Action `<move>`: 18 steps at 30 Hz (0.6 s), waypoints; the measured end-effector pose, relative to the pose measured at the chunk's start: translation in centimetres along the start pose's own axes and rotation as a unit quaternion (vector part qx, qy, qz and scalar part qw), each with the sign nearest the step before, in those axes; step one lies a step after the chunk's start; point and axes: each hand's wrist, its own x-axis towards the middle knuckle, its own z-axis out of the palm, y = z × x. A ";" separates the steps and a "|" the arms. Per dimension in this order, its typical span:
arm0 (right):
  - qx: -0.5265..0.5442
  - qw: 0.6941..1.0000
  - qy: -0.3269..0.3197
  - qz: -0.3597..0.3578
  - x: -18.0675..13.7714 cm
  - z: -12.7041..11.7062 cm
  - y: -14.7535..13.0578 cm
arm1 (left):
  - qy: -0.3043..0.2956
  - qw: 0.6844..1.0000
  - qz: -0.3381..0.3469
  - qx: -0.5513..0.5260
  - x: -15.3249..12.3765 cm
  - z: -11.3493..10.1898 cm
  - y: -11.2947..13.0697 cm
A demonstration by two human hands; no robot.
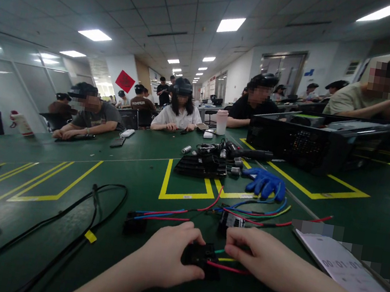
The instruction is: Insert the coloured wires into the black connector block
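Note:
My left hand (166,252) is closed around the left side of a small black switch block (200,255) on the green table (121,169). My right hand (255,256) pinches the coloured wires (227,267) that leave the block's right side, red below, green and yellow above. Two more black blocks lie just beyond: one (134,223) with red and blue wires, another (229,220) with a bundle of red, blue and green wires running right.
A black cable (96,209) loops at the left with a yellow tag. Blue gloves (265,183), a black tool pile (211,161) and a large black case (321,141) lie farther back. A tablet showing a timer (348,274) lies at the right. Several people sit along the table's far side.

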 end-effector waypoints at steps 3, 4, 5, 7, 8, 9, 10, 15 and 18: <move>-0.006 1.000 0.012 0.001 -0.1 0.0 -0.1 | 0.002 1.000 0.003 -0.001 0.0 0.0 0.0; -0.005 1.000 0.015 -0.002 -0.1 0.0 -0.1 | 0.003 1.000 0.004 -0.001 0.1 0.0 -0.1; -0.004 1.000 0.013 -0.001 -0.1 0.0 0.0 | 0.002 1.000 0.004 -0.002 0.1 0.0 -0.1; -0.009 1.000 0.007 0.004 0.0 0.1 0.0 | 0.001 1.000 0.004 -0.001 0.1 0.0 -0.1; -0.013 1.000 0.008 0.005 0.0 0.2 0.1 | 0.000 1.000 0.005 0.000 0.1 0.1 -0.2; -0.013 1.000 0.010 0.003 0.0 0.2 0.1 | 0.001 1.000 0.006 0.001 0.0 0.1 -0.2; -0.011 1.000 0.012 0.000 0.1 0.2 0.2 | 0.001 1.000 0.007 0.002 0.0 0.1 -0.2; -0.008 1.000 0.018 -0.003 0.1 0.3 0.2 | 0.004 1.000 0.008 0.001 0.0 0.2 -0.3; -0.003 0.999 0.033 -0.003 0.1 0.4 0.0 | 0.005 1.000 0.009 -0.002 0.1 0.2 -0.3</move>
